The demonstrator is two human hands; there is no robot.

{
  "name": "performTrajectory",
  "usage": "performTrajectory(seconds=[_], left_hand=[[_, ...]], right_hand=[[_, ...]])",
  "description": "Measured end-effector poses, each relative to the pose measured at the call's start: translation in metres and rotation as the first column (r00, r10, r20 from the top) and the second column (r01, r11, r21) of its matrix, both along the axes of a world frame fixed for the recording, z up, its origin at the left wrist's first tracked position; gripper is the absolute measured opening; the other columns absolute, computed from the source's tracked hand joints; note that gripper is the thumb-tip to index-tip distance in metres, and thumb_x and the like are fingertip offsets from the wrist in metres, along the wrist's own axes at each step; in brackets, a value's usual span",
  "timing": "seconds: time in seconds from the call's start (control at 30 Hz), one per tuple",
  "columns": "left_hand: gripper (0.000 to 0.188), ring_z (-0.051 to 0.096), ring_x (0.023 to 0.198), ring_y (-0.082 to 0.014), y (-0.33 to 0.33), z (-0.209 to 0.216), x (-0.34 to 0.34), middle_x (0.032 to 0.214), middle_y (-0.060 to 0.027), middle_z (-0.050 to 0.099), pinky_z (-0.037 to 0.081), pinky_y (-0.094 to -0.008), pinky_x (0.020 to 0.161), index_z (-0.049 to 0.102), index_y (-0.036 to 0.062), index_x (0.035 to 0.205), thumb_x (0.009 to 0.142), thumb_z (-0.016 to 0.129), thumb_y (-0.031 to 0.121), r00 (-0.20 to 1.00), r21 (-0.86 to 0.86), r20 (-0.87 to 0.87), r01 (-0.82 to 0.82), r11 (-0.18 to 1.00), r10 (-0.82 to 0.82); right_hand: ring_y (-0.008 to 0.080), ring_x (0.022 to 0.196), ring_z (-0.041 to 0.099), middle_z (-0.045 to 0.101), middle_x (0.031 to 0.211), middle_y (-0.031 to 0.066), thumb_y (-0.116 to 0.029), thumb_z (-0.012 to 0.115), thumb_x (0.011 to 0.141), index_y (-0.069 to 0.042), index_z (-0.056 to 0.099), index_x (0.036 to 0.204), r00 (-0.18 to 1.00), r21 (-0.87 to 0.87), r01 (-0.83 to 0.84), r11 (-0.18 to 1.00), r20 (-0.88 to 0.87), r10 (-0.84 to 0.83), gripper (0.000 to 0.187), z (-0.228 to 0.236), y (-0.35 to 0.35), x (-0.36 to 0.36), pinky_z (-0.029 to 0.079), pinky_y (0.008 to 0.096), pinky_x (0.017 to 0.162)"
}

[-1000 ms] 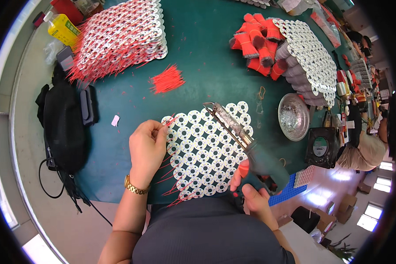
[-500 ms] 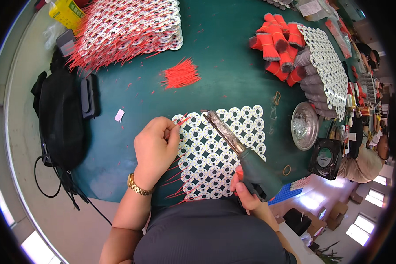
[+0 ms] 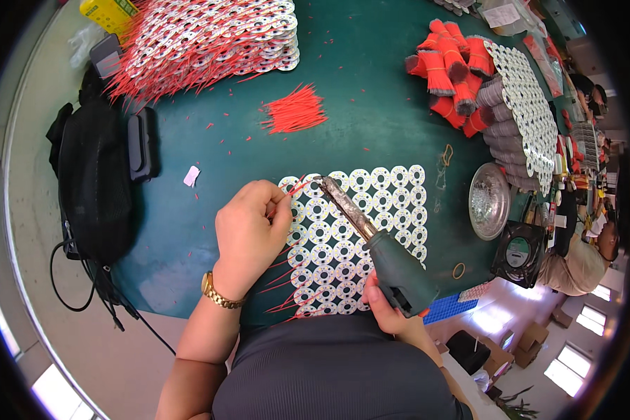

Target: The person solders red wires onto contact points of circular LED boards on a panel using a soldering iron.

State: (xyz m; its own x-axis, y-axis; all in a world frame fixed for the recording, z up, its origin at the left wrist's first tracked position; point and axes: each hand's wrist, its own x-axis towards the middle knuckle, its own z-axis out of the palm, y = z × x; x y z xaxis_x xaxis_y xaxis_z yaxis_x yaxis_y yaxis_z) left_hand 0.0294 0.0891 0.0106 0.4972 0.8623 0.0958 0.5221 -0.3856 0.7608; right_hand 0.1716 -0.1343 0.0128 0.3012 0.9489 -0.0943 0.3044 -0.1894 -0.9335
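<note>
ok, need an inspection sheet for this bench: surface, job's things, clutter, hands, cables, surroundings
Surface: dark green tabletop, strewn with tiny red wire offcuts.
Job's things: white panel of round LED boards at the front edge, red leads sticking out on its left; soldering iron with its tip at the panel's top left; thin red wire.
Clutter: loose red wire pile; stacked wired boards; red wire bundles; round metal dish; small fan; rubber bands.
Hands: left hand pinches the red wire; right hand grips the soldering iron handle.
Cables: black cord hanging off the left edge.
Surroundings: black bag on the left; another person seated on the right.
</note>
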Motion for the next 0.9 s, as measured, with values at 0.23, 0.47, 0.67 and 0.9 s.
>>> performTrajectory(seconds=[0.23,0.47,0.67,0.9], left_hand=[[0.012,0.05,0.051,-0.0105,0.002,-0.001,-0.001,0.064,-0.004,0.056,0.04,-0.0263,0.049,0.062,0.003,0.075,0.082,0.071,0.005,0.999,0.011,-0.028,0.027,1.0,-0.027],[0.011,0.049,0.049,-0.0115,0.002,0.0,0.001,0.061,-0.0034,0.055,0.039,-0.0274,0.049,0.061,0.004,0.075,0.08,0.071,0.005,1.0,0.022,-0.024,0.015,1.0,-0.015],[0.013,0.055,0.053,-0.0201,0.002,0.001,0.0,0.066,-0.0042,0.056,0.043,-0.0338,0.049,0.058,0.0074,0.076,0.081,0.07,0.009,0.998,0.01,-0.048,0.031,0.999,-0.031],[0.01,0.057,0.057,-0.0205,0.005,0.002,-0.005,0.069,-0.0075,0.058,0.045,-0.0331,0.053,0.06,0.0048,0.079,0.084,0.068,0.006,0.997,-0.048,-0.009,0.076,0.996,-0.076]], right_hand=[[0.0115,0.065,0.06,0.061,0.077,0.0055,-0.001,0.058,0.09,0.0,0.058,0.102,0.998,0.009,0.041,0.999,0.037,-0.041,0.012,0.01,0.011,-0.001,0.05,0.0268,0.059],[0.0112,0.065,0.06,0.061,0.075,0.0051,-0.004,0.06,0.09,0.0,0.06,0.092,0.995,0.023,0.051,0.998,0.089,-0.053,0.004,0.016,0.018,-0.002,0.049,0.0264,0.058],[0.0118,0.064,0.058,0.058,0.075,0.0052,-0.004,0.058,0.091,0.0,0.058,0.102,0.995,0.015,0.031,0.999,0.093,-0.032,0.011,0.005,0.007,-0.002,0.048,0.0263,0.058],[0.0128,0.069,0.058,0.057,0.078,0.0076,-0.007,0.057,0.092,-0.002,0.047,0.127,0.999,0.019,0.01,1.0,0.032,-0.01,0.037,0.01,-0.001,0.002,0.046,0.0248,0.057]])
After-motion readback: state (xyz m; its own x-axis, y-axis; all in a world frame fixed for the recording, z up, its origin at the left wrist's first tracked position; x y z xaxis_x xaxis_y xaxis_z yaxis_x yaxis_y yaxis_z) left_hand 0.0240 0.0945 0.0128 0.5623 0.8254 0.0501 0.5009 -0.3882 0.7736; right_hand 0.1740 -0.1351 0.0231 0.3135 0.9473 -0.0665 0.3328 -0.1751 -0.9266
